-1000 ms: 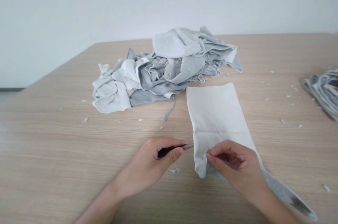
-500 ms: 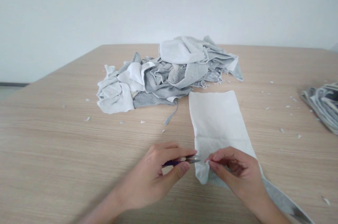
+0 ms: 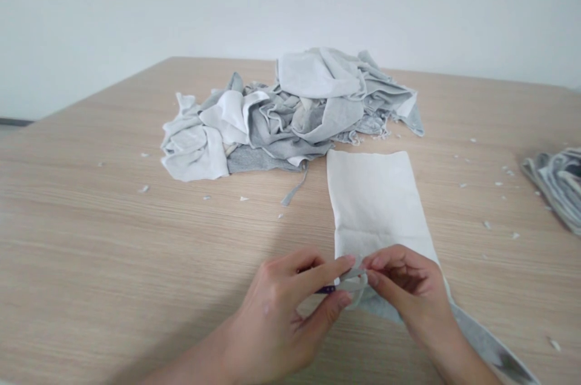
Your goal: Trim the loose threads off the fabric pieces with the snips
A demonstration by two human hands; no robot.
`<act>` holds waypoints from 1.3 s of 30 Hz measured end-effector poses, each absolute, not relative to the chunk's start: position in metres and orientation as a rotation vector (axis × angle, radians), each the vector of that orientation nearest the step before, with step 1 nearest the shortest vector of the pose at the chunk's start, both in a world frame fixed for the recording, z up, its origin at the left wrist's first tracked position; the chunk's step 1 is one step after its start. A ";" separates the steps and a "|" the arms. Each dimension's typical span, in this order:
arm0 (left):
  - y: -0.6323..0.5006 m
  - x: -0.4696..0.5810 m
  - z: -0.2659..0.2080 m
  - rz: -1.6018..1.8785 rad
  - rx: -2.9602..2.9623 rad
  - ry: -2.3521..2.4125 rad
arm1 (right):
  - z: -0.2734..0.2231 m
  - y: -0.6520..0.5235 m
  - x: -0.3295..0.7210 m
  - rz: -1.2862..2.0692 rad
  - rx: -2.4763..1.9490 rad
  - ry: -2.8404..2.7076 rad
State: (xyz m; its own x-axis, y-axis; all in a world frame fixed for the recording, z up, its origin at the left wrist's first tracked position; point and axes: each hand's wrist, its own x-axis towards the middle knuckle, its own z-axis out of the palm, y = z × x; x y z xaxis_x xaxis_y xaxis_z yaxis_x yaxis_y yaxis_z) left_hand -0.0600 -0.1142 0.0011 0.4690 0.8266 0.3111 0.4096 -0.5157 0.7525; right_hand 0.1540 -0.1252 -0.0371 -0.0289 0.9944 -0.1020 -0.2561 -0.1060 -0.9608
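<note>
The left hand [image 3: 288,309] has moved in, grip closed on small snips [image 3: 325,290], so the blades [image 3: 353,285] now reach the white cloth [image 3: 376,194] the right hand [image 3: 415,288] pinches. The cloth lies on the desk [image 3: 136,270] near a messy cloth pile [image 3: 290,121].

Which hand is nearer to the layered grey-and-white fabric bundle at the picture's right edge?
Right. The right hand is left of the bundle, nearer the camera; the left hand is farther left, beyond the right.
</note>
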 end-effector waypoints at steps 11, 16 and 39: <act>-0.112 -0.056 -0.002 0.947 2.196 0.975 | -0.029 -0.123 0.151 1.438 -1.062 -0.913; -0.113 -0.055 0.000 0.934 2.160 0.991 | -0.029 -0.126 0.151 1.463 -1.107 -0.892; -0.112 -0.053 -0.001 1.000 2.265 0.957 | -0.022 -0.122 0.150 1.472 -1.031 -0.919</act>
